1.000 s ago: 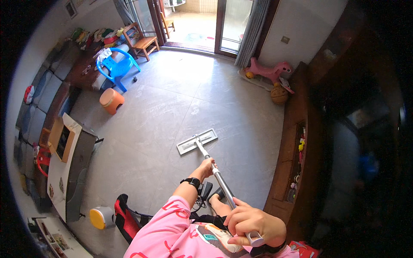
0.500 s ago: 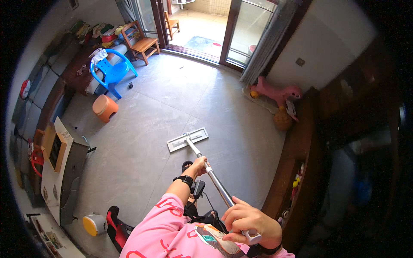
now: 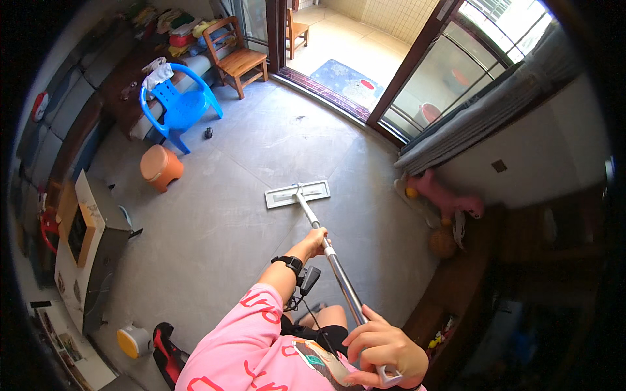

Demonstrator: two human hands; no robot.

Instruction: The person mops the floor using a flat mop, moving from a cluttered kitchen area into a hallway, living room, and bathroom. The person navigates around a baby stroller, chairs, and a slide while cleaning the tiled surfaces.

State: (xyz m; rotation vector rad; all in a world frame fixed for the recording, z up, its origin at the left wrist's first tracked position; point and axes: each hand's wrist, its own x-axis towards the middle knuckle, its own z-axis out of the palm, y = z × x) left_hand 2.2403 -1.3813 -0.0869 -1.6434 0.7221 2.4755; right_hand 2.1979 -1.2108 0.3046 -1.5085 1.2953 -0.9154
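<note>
A flat mop (image 3: 345, 284) with a silver pole runs from my body out over the grey floor. Its white rectangular head (image 3: 279, 198) lies flat on the tiles in the middle of the view. Low on the pole, just above the white joint piece, my left hand (image 3: 316, 242) is wrapped round it; a black band circles that wrist. My right hand (image 3: 386, 348) grips the top end of the pole near my chest, its fingers curled over it, with a pale hanging loop showing below.
To the left stand a blue plastic chair (image 3: 186, 107), an orange stool (image 3: 160, 167), a wooden chair (image 3: 240, 60) and a cabinet (image 3: 107, 260). A pink plush toy (image 3: 443, 193) and a round basket (image 3: 443, 241) lie by the right wall. Ahead is a sliding door (image 3: 430, 72).
My view has turned right, showing more of the door and curtain. The mop head has moved forward, and both hands still hold the pole.
</note>
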